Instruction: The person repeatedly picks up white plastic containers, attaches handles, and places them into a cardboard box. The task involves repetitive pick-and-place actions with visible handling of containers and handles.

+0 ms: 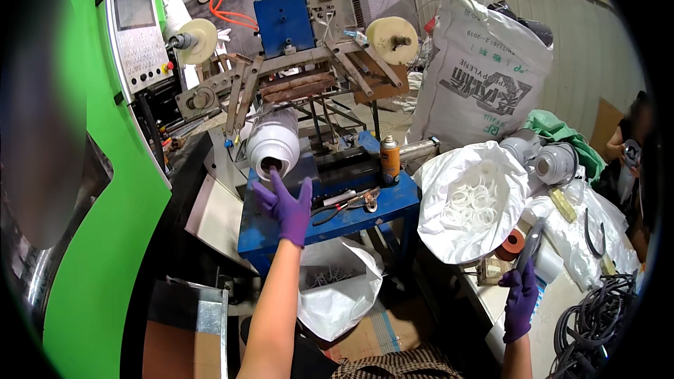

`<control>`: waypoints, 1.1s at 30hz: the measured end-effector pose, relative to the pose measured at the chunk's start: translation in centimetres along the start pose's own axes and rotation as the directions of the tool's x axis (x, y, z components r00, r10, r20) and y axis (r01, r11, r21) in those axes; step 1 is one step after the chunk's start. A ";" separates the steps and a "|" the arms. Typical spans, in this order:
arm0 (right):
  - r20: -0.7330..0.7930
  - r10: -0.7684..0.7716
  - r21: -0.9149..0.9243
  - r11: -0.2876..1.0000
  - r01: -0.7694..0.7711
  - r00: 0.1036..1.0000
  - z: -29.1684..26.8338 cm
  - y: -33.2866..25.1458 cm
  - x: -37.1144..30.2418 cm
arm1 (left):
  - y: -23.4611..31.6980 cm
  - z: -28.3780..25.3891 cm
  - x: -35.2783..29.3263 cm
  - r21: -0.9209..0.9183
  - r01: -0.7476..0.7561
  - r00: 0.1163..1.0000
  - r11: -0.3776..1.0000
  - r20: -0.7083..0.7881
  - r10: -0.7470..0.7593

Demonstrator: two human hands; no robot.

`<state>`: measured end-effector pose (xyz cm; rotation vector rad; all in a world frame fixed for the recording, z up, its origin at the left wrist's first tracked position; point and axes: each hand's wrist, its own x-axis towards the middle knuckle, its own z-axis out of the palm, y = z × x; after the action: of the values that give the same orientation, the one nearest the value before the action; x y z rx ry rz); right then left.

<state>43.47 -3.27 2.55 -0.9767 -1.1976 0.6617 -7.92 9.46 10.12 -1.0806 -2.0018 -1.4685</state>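
Note:
A light grey, bottle-shaped plastic part [274,146] sits under the press head, its dark round mouth turned toward me. My left hand [286,209], in a purple glove, is at that mouth with fingers spread; one fingertip reaches its lower rim, and I cannot tell whether it touches. Over the bench at the right, my right hand [520,302], also gloved in purple, closes round the lower end of a long, grey, slightly curved piece [531,244]. That piece points up and away from me; its exact kind is unclear.
On the blue stand [270,228] are an orange spray can [390,160] and red-handled pliers [334,210]. A white bag of translucent rings [472,200] is between stand and bench. Black cables [593,326] lie lower right. Another person [632,151] is at the far right.

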 end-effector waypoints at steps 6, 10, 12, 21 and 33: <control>-0.164 0.063 0.052 0.997 -0.055 0.984 -1.6 -1.3 -2.1 | 0.1 3.4 1.3 -0.161 -0.055 0.959 0.985 -0.284 0.007; -0.364 -0.031 0.087 0.994 0.067 0.931 -3.4 -1.6 -1.3 | 4.2 -8.1 -6.9 -0.456 0.023 0.932 0.889 -0.312 -0.184; -0.250 -0.074 -0.001 0.997 0.076 0.965 -5.4 -0.7 -0.5 | 3.4 -12.6 -7.6 -0.593 -0.167 0.889 0.788 -0.436 -0.139; 0.089 -0.521 -0.371 0.773 0.514 0.849 -3.8 -2.6 2.7 | 2.6 -19.9 -1.7 -0.840 -0.016 0.993 0.543 0.050 0.106; 0.557 0.263 0.246 0.853 -0.460 0.787 21.8 -6.9 3.1 | -1.9 -6.5 -11.9 -0.391 0.884 0.258 0.254 0.864 0.432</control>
<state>22.87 2.01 11.37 -0.7311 -1.2717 1.4841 -2.91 -0.82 2.64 -2.8450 -1.7060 -3.0455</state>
